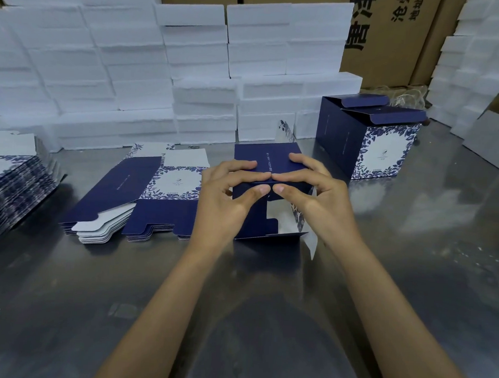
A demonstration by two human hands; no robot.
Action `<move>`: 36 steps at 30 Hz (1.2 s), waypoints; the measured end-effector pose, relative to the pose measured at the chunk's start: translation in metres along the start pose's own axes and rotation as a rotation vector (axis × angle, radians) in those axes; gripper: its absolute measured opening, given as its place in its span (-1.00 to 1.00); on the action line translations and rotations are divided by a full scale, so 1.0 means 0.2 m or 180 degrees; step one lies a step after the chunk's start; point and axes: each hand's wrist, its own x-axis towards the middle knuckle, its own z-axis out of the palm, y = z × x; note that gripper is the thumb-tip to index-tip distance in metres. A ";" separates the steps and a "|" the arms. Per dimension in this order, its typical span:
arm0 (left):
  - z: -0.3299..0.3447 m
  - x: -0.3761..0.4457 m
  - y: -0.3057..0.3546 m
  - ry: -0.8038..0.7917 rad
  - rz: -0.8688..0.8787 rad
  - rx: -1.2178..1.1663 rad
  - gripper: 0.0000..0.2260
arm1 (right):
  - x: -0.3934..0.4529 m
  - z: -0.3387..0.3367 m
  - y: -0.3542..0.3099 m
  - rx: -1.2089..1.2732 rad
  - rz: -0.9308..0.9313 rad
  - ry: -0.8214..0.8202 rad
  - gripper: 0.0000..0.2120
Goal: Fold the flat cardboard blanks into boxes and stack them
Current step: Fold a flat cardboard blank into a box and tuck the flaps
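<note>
A navy blue cardboard box blank [266, 161], half opened into a box shape, stands on the steel table [237, 317] in the middle of the head view. My left hand [228, 193] grips its near top edge from the left, fingers on top and thumb on the front face. My right hand [308, 188] grips the same edge from the right, fingertips meeting those of the left. Loose flaps with a blue leaf print hang open at its lower right. A pile of flat blanks [145, 195] lies just to the left. Folded navy boxes [370, 137] stand at the back right.
A second, fanned pile of flat blanks [14, 184] sits at the table's left edge. Stacked white foam boxes [162, 70] wall the back. Brown cartons [392, 38] stand behind, more white foam [476, 70] at the right.
</note>
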 end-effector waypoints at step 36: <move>-0.01 -0.03 -0.05 -0.0845 0.1294 0.2242 -0.57 | 0.03 -0.08 0.03 0.0679 0.0708 0.0013 -0.47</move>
